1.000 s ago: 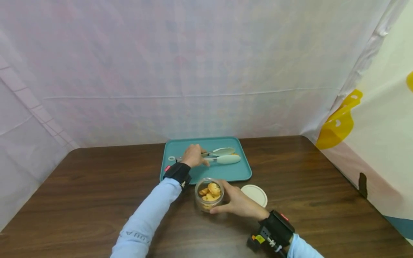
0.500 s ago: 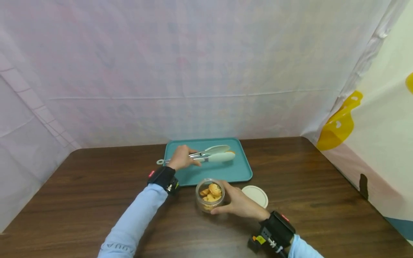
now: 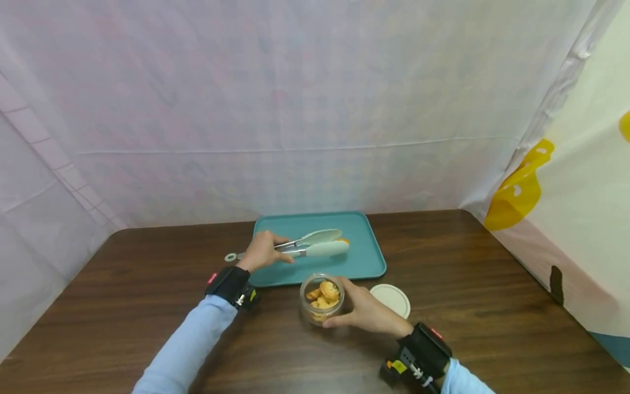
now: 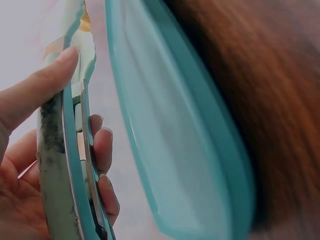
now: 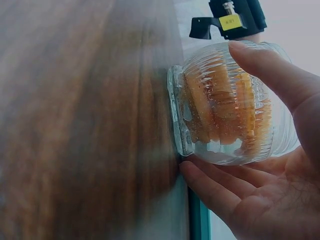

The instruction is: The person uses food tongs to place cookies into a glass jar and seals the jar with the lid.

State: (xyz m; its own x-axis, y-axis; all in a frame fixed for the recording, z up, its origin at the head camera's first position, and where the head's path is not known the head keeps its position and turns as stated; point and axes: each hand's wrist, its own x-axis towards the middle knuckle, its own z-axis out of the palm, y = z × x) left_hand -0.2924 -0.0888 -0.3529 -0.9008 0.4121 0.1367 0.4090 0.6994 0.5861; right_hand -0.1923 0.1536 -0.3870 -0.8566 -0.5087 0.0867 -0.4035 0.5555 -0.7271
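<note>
My left hand [image 3: 263,250] grips a pair of pale green and metal tongs [image 3: 326,249] above the left half of a teal tray [image 3: 361,268]. Between the tong tips shows a bit of an orange-yellow piece [image 4: 86,21], mostly hidden by the tips. A clear ribbed glass jar [image 5: 232,155] stands lidless on the table in front of the tray. Several golden baked slices [image 3: 327,290] lie inside it. My right hand [image 3: 369,311] holds the jar from the right, thumb on the near side and fingers on the far side.
A round cream lid [image 3: 394,300] lies on the brown wooden table [image 3: 467,284] just behind my right hand. Pale cloth [image 3: 295,137] hangs behind the table, and another printed cloth [image 3: 581,219] hangs along the right side.
My left hand has moved left and slightly toward me with the tongs, and the orange-yellow piece has travelled with the tips. My right hand and the jar have stayed in place.
</note>
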